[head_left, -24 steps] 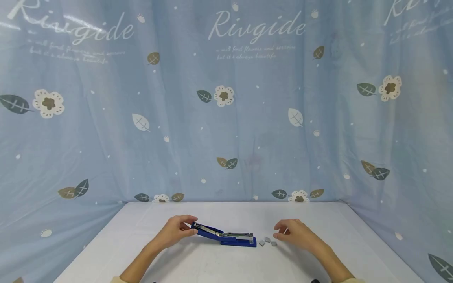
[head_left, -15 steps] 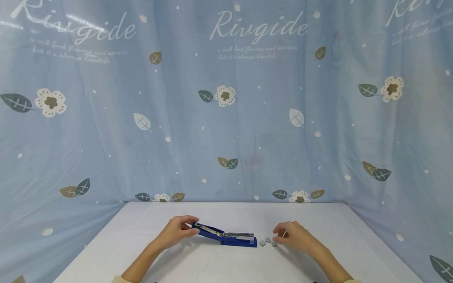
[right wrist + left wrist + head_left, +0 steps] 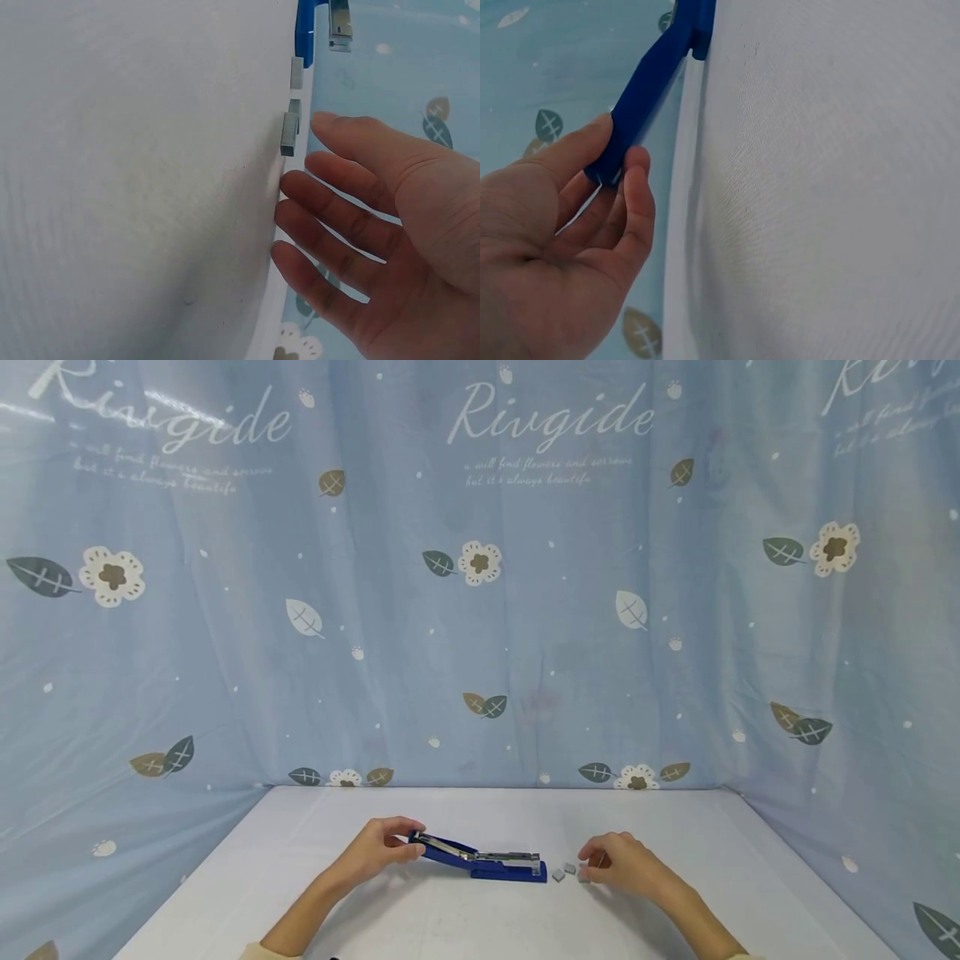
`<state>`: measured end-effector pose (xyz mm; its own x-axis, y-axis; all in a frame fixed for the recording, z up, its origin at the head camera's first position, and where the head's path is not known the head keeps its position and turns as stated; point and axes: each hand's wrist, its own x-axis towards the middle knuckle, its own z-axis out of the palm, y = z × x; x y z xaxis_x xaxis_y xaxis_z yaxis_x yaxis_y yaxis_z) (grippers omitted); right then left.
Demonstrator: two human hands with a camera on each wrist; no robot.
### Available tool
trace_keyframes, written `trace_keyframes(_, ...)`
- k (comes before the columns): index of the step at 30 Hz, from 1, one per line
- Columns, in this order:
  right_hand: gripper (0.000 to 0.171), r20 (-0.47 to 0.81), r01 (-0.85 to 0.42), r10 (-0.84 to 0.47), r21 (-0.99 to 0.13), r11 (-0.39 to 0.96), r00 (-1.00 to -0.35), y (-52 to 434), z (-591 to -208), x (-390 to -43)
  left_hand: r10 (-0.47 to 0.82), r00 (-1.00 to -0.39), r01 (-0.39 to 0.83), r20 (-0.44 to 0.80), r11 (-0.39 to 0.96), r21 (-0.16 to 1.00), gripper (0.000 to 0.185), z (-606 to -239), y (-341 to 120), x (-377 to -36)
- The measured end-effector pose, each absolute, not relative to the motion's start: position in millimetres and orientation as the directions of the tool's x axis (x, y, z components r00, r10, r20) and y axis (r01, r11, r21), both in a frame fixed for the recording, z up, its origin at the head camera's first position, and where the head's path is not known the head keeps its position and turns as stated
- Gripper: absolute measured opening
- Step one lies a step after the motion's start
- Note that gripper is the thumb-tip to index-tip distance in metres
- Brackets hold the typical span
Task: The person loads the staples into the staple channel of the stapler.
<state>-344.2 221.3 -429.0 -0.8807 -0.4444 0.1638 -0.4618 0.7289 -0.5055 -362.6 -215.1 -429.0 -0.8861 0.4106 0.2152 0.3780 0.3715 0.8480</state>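
A blue stapler (image 3: pixel 480 863) lies open on the white table (image 3: pixel 450 918), its upper arm raised toward the left. My left hand (image 3: pixel 400 848) pinches the raised end between thumb and fingers; the left wrist view shows the same grip of my left hand (image 3: pixel 622 161) on the blue arm (image 3: pixel 656 82). Three small grey staple strips (image 3: pixel 570 870) lie just right of the stapler. My right hand (image 3: pixel 597 862) hovers low beside them. In the right wrist view its fingers (image 3: pixel 330 184) are spread and hold nothing, a finger's breadth from the nearest strip (image 3: pixel 289 133).
A blue flowered curtain (image 3: pixel 480 610) closes in the table at the back and on both sides. Bare white tabletop lies in front of the stapler and out to both sides.
My right hand has slid left and lower, closer to the staple strips. The left hand and the stapler have stayed put.
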Motion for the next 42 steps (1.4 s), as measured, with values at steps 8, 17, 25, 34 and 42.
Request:
trace_keyframes(8, 0.020, 0.173, -0.473, -0.452, -0.502, 0.724, -0.875, 220.6, -429.5, -344.0, 0.410, -0.891, 0.338, 0.194, 0.316, 0.886, 0.047, -432.9, -214.8, -364.4)
trace_keyframes(17, 0.012, 0.148, -0.460, -0.453, -0.512, 0.725, -0.879, 220.4, -429.0, -343.4, 0.412, -0.891, 0.334, 0.189, 0.314, 0.889, 0.049, -433.0, -214.2, -363.4)
trace_keyframes(25, 0.009, 0.162, -0.471, -0.456, -0.500, 0.726, -0.875, 220.1, -430.0, -342.7, 0.404, -0.895, 0.327, 0.187, 0.310, 0.893, 0.048, -430.1, -211.7, -361.0)
trace_keyframes(34, 0.009, 0.155, -0.450, -0.435, -0.500, 0.740, -0.887, 218.9, -432.5, -341.8, 0.407, -0.894, 0.330, 0.186, 0.319, 0.888, 0.048, -433.5, -211.8, -362.4)
trace_keyframes(42, 0.009, 0.150, -0.439, -0.426, -0.510, 0.740, -0.892, 218.2, -429.0, -340.0, 0.410, -0.891, 0.339, 0.195, 0.315, 0.886, 0.048, -433.2, -211.6, -363.1)
